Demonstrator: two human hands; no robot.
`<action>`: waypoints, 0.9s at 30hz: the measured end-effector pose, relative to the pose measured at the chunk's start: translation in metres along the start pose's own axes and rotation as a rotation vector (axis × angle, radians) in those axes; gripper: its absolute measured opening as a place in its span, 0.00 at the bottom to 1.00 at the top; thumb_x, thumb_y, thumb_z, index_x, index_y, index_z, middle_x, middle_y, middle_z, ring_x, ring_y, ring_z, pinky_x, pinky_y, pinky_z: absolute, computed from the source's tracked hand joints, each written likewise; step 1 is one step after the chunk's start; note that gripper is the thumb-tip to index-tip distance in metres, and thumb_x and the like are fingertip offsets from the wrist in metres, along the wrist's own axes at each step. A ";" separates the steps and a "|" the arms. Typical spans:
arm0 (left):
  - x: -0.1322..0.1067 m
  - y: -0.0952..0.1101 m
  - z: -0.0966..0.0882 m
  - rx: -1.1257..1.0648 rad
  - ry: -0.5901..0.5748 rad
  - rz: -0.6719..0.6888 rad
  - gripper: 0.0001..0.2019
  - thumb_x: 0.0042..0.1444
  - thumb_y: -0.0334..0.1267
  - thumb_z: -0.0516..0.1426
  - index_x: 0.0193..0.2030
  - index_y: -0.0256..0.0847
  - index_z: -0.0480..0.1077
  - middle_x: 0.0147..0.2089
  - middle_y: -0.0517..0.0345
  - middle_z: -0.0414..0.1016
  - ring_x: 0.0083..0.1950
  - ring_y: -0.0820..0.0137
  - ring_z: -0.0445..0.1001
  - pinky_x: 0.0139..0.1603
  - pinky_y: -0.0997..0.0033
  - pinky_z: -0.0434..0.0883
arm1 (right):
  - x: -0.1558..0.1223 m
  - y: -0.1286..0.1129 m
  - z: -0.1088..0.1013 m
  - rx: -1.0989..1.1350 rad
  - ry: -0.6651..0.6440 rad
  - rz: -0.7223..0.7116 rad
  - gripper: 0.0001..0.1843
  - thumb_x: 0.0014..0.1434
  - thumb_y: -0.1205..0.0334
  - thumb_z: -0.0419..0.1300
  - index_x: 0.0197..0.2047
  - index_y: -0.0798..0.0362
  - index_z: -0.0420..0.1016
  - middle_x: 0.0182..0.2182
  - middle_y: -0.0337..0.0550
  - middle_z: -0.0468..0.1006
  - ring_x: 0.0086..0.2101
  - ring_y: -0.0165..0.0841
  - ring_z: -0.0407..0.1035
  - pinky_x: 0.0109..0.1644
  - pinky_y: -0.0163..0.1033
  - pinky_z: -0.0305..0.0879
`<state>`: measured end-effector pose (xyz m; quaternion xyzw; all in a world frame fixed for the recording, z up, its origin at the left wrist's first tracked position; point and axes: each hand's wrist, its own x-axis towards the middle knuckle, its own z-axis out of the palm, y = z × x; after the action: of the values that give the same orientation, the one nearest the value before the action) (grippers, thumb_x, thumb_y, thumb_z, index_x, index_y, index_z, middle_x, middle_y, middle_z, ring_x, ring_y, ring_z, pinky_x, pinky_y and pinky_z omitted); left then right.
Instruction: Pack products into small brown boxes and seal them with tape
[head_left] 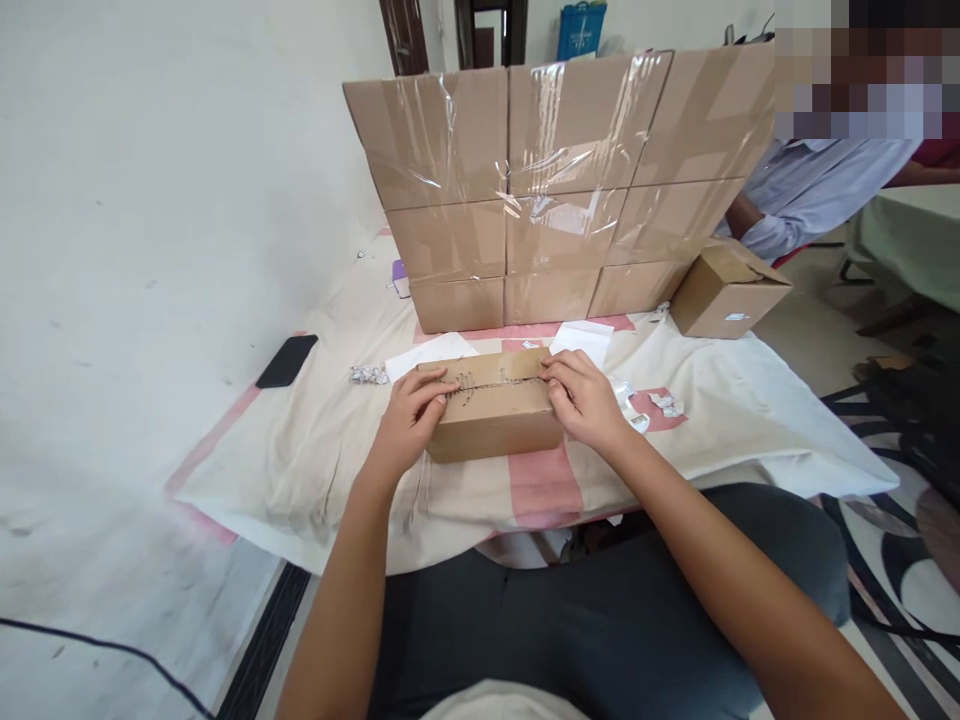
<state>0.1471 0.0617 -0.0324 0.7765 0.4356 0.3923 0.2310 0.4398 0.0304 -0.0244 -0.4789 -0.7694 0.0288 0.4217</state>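
A small brown cardboard box (495, 420) lies on a white and pink cloth (300, 460) in front of me. Its top flaps meet in a seam with dark scribbles on it. My left hand (411, 415) presses on the box's left end, fingers curled over the top edge at the seam. My right hand (583, 398) holds the right end the same way, fingertips on the seam. Both hands clasp the box between them.
A wall of taped cardboard boxes (555, 190) stands behind. One more box (726, 290) sits at the right, by a seated person in a pale shirt (810, 190). A black phone (287, 360), white papers (429, 352) and crumpled foil bits (367, 375) lie on the cloth.
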 end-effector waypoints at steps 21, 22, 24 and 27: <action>0.002 0.102 0.159 0.087 -0.327 0.649 0.21 0.62 0.36 0.58 0.62 0.43 0.67 0.67 0.44 0.71 0.70 0.56 0.68 0.72 0.50 0.65 | -0.039 0.060 -0.096 0.132 -0.133 1.032 0.14 0.55 0.55 0.56 0.27 0.55 0.78 0.23 0.41 0.74 0.29 0.35 0.67 0.33 0.39 0.61; 0.005 0.102 0.180 0.105 -0.383 0.562 0.26 0.61 0.37 0.59 0.66 0.41 0.63 0.73 0.39 0.63 0.75 0.51 0.60 0.73 0.45 0.62 | -0.041 0.062 -0.095 0.181 -0.149 1.054 0.14 0.54 0.55 0.56 0.26 0.55 0.78 0.24 0.41 0.74 0.28 0.34 0.66 0.33 0.39 0.61; 0.014 0.098 0.213 0.111 -0.422 0.379 0.38 0.57 0.41 0.63 0.71 0.38 0.53 0.78 0.31 0.49 0.79 0.43 0.48 0.74 0.34 0.57 | -0.044 0.065 -0.092 0.256 -0.166 1.082 0.15 0.54 0.55 0.56 0.26 0.55 0.78 0.24 0.41 0.73 0.27 0.32 0.63 0.31 0.38 0.59; 0.026 0.089 0.240 0.054 -0.381 0.201 0.48 0.55 0.44 0.66 0.75 0.40 0.43 0.79 0.27 0.38 0.79 0.37 0.42 0.71 0.28 0.55 | -0.047 0.068 -0.088 0.284 -0.166 1.148 0.14 0.53 0.54 0.57 0.27 0.55 0.77 0.22 0.38 0.68 0.25 0.30 0.59 0.29 0.37 0.55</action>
<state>0.3936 0.0342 -0.1003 0.8820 0.3149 0.2478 0.2480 0.5566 -0.0004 -0.0280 -0.7530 -0.4067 0.3921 0.3373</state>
